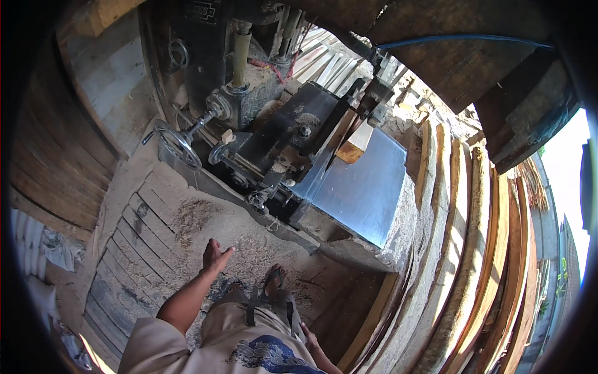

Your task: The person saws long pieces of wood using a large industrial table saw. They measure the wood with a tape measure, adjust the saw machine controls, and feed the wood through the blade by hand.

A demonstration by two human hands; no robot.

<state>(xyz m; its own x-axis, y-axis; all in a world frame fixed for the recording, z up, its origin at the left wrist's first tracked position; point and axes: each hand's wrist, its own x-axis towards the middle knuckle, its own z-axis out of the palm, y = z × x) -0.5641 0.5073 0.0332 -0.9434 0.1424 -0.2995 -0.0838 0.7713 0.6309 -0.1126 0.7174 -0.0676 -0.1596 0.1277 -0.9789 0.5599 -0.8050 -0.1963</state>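
Observation:
My left hand (217, 255) hangs in the air above the sawdust-covered floor, its thumb held away from the fingers and nothing in it. My right hand (309, 337) is low beside my right thigh; its fingers are partly hidden, so whether they are closed does not show. Ahead of me stands a large woodworking saw with a smooth steel table (367, 196). A squared piece of wood (355, 144) lies on that table against the dark fence (335, 142), out of reach of both hands.
A metal handwheel (179, 147) juts from the machine's left side. Long planks and slabs (464, 243) are stacked along the right. Sawdust (196, 215) covers slatted boards (132, 234) at left. A wooden wall (56, 137) rises at far left, and dark panels (448, 53) hang overhead.

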